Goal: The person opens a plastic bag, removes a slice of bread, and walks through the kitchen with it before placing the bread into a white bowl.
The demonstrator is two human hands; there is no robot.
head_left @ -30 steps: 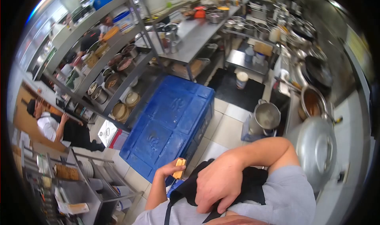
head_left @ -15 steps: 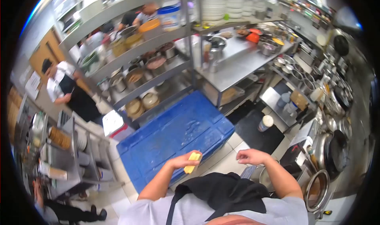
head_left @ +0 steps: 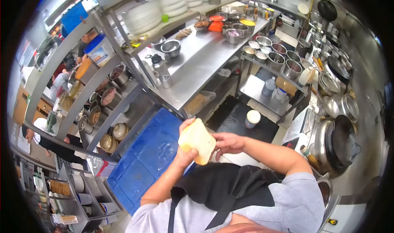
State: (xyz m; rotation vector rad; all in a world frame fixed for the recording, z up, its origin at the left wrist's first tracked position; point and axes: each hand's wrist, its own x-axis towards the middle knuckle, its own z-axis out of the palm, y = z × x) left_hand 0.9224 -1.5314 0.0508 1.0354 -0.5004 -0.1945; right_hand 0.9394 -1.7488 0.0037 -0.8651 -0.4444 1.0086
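Note:
My left hand [head_left: 184,153] is raised in front of my chest and grips a pale yellow, flat, squarish sponge-like pad [head_left: 197,140] by its lower edge. My right hand [head_left: 227,143] is right beside it, fingers bent, touching the pad's right edge. I wear a black apron [head_left: 230,192] over a grey shirt. A large blue plastic crate lid [head_left: 143,157] lies below and to the left of my hands.
A long steel worktable [head_left: 197,67] carries bowls and pots. A steel rack [head_left: 98,97] at left holds pots and pans. Woks and a stove [head_left: 338,140] line the right. A white tub [head_left: 251,119] stands on a black floor mat. Another person [head_left: 41,134] stands at far left.
My left hand has lifted the yellow pad higher and turned its flat face toward me. My right hand has come from my chest to the pad. The view swung toward the worktable.

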